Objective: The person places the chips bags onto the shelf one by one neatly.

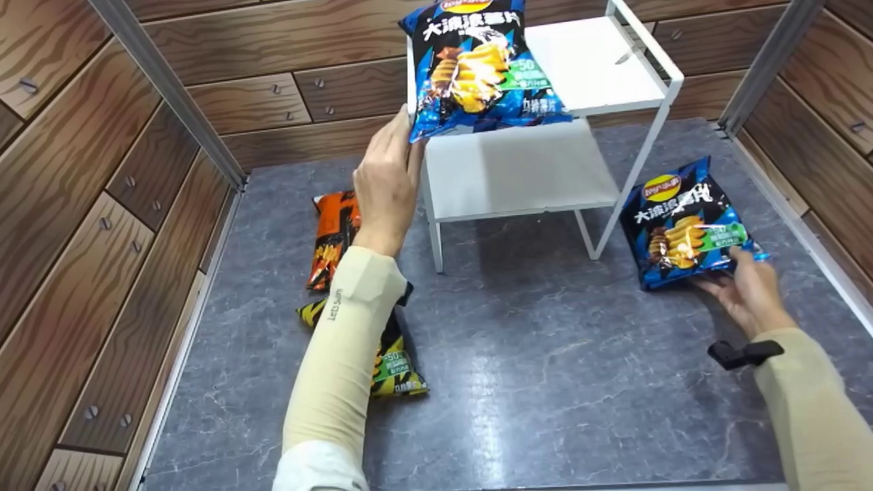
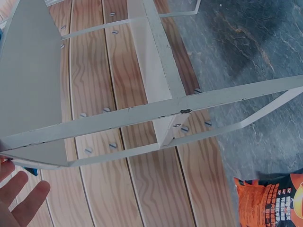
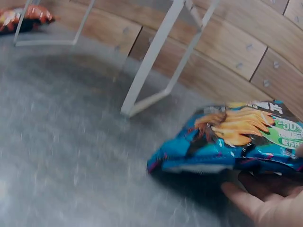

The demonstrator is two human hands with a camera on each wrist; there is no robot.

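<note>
A blue and black bag of potato chips lies on the top shelf of the white rack, at its left end. My left hand is raised beside the bag's near left corner. In the left wrist view its fingers are spread and fairly straight, by the rack's rail; part of the hand is out of frame. At the rack's right, my right hand pinches the near right corner of a matching potato chip bag, thumb on top, fingers below. Its near edge is off the floor.
An orange chip bag and a yellow and black chip bag lie on the floor at the left, partly hidden by my left arm. Wood-patterned walls enclose the floor. The rack's lower shelf and thin legs stand between my hands.
</note>
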